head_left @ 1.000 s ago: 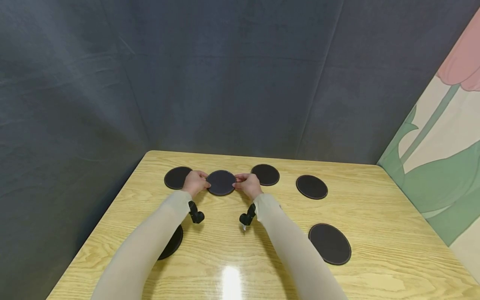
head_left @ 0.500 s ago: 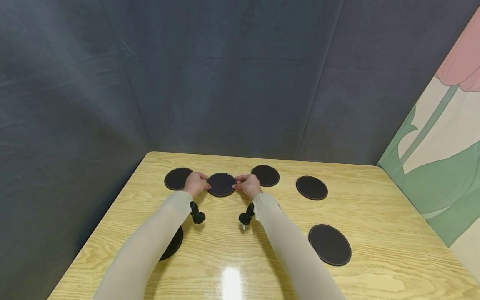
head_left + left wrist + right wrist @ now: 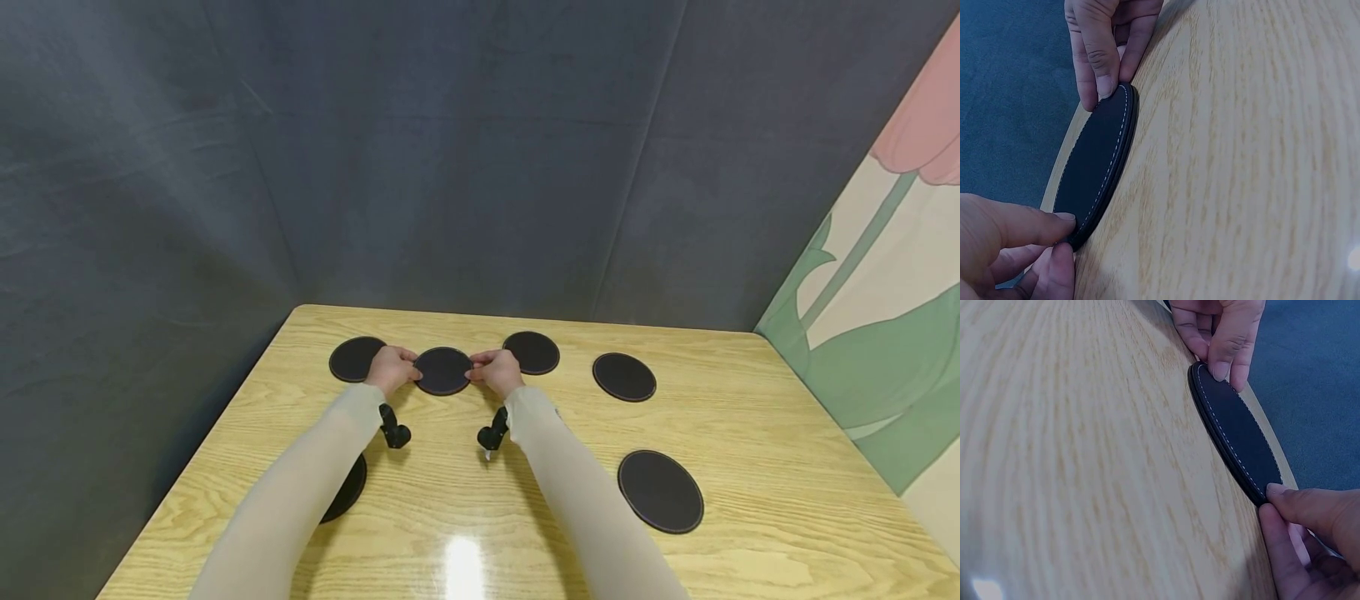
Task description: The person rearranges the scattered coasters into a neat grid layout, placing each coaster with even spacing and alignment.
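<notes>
Both hands hold one round black coaster [image 3: 443, 371] near the table's far edge. It has pale stitching along its border, and its side looks layered in the wrist views. My left hand [image 3: 393, 370] pinches its left edge, thumb on top [image 3: 1041, 226]. At the opposite edge, my right hand [image 3: 497, 371] pinches it the same way, as the right wrist view also shows with the thumb on the coaster's face [image 3: 1238, 434]. The coaster lies flat at or just over the wood. Another black coaster [image 3: 352, 360] is partly behind the left hand, and one [image 3: 532, 352] is behind the right.
More black coasters lie on the light wooden table [image 3: 450, 483]: one at the back right [image 3: 624, 376], one at the front right [image 3: 661, 492], and one partly under the left sleeve [image 3: 347, 492]. A dark curtain [image 3: 465, 167] hangs behind; a floral panel [image 3: 885, 333] stands right.
The held coaster's far edge has come down slightly toward the table, so it lies flatter. Both hands keep their pinch. The other coasters have stayed where they were.
</notes>
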Action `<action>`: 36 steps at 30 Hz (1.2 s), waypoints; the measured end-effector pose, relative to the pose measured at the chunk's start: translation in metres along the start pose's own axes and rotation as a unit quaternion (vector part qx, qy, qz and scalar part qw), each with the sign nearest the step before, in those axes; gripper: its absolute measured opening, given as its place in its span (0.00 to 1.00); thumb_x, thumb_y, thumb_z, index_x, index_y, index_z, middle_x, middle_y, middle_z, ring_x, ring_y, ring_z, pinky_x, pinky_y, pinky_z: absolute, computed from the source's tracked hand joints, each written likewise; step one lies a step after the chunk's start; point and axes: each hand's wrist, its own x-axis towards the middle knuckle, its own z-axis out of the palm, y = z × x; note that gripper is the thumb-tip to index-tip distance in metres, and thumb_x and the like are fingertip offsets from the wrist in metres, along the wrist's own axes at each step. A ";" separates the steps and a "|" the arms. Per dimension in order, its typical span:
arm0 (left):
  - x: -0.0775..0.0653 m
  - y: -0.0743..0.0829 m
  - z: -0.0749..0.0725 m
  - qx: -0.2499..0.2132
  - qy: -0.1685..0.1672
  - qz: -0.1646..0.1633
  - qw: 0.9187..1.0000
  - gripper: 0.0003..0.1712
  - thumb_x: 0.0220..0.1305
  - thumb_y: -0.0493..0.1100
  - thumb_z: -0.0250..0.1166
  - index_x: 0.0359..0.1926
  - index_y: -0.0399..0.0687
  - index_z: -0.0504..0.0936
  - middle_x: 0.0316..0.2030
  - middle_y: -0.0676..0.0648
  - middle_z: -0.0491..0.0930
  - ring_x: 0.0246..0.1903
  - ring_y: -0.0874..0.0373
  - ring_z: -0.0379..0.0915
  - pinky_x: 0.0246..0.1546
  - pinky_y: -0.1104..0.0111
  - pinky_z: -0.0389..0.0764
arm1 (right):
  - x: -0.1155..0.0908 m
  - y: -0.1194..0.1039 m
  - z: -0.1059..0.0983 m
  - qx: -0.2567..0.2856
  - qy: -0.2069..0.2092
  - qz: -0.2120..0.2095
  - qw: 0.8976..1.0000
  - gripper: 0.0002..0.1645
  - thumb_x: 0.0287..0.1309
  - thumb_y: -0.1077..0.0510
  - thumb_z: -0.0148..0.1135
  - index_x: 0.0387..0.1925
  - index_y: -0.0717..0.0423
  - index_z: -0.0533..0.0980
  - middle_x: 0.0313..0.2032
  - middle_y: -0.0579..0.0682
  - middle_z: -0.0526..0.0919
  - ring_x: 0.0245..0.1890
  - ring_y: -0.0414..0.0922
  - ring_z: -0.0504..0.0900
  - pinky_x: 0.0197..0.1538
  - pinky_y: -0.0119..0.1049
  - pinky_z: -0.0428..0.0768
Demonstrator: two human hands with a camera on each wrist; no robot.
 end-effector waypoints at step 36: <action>-0.016 0.034 0.011 -0.172 -0.044 0.025 0.984 0.27 0.62 0.31 0.63 0.64 0.36 0.72 0.57 0.34 0.72 0.53 0.44 0.75 0.55 0.58 0.79 | -0.013 -0.009 -0.033 0.073 -0.108 -0.062 0.990 0.27 0.65 0.65 0.55 0.64 0.69 0.67 0.58 0.69 0.73 0.55 0.61 0.77 0.55 0.48 0.81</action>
